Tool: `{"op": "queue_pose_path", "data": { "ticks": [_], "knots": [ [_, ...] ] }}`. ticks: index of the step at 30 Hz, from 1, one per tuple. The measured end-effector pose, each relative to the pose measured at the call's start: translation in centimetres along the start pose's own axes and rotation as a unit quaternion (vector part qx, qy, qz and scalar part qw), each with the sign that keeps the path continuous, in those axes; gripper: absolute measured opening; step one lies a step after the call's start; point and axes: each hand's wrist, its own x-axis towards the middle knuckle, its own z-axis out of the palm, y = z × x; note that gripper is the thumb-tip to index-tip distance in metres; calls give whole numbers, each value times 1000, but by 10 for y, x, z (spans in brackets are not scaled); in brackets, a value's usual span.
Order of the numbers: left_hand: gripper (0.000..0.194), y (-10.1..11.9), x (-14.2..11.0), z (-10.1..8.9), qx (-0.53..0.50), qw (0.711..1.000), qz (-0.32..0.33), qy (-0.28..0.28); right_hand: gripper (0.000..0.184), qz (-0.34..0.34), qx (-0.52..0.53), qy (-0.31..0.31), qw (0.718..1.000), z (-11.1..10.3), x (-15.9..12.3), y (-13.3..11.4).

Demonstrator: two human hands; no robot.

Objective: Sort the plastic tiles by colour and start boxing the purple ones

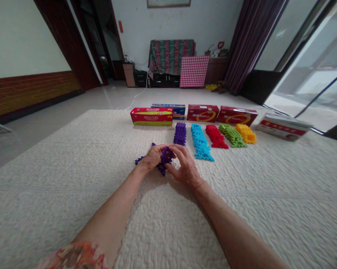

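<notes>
Both of my hands meet over the quilted cover, around a purple interlocking block (166, 155) with an open, notched frame. My left hand (153, 157) is closed on its left side. The thumb and fingers of my right hand (184, 166) curl round its right side. More purple notched pieces (161, 169) lie beneath and beside my left hand, partly hidden by it. Just beyond my hands a row of purple pieces (180, 133) rests on the cover. To its right are rows of light blue pieces (201, 143), red pieces (216, 136), green pieces (232, 135) and yellow pieces (246, 133).
Behind the rows stand a red and yellow-green box (151, 117), a blue box (179, 112), two dark red boxes (203, 113) and a white and red box (284, 127). The cream quilted cover (73, 179) spreads under everything. A tiled floor (112, 98) lies beyond.
</notes>
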Motion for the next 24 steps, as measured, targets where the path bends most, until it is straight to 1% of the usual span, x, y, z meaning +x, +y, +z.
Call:
{"op": "queue_pose_path", "data": {
  "ticks": [1, 2, 3, 5, 6, 8, 10, 11, 12, 14, 16, 18, 20, 24],
  "knots": [
    [48, 1, 1, 0, 9, 1000, 1, 2, 54, 5, -4, 5, 1000, 0, 0, 1],
    [47, 2, 2, -1, 22, 1000, 4, 17, 53, 10, -7, 9, 1000, 0, 0, 2],
    [47, 2, 3, -3, 42, 998, 11, 46, 52, 14, -11, 15, 1000, -1, 0, 5],
    [43, 2, 5, -11, 98, 985, 36, 140, 49, 31, -27, 44, 998, -6, -2, 14],
    [41, 1, 6, -17, 132, 970, 51, 196, 48, 47, -43, 65, 996, -10, -3, 20],
    [37, -4, 6, -30, 196, 932, 69, 297, 46, 88, -86, 105, 987, -18, -7, 33],
    [36, -11, 6, -42, 241, 894, 69, 371, 44, 124, -134, 125, 975, -25, -10, 45],
    [36, -13, 6, -47, 253, 880, 68, 396, 44, 131, -156, 121, 972, -27, -10, 49],
    [37, -16, 5, -51, 259, 870, 69, 414, 44, 128, -176, 106, 970, -29, -9, 53],
    [37, -18, 6, -55, 259, 860, 73, 433, 45, 99, -210, 44, 972, -30, -4, 58],
    [37, -19, 6, -56, 252, 860, 76, 438, 45, 59, -235, -30, 970, -29, 5, 61],
    [36, -19, 8, -56, 245, 864, 75, 434, 45, 35, -250, -74, 965, -27, 13, 64],
    [36, -18, 9, -55, 239, 868, 73, 430, 46, 36, -252, -79, 964, -24, 17, 66],
    [35, -17, 10, -56, 222, 870, 70, 434, 43, 62, -254, -50, 964, -17, 14, 68]
  ]
}}
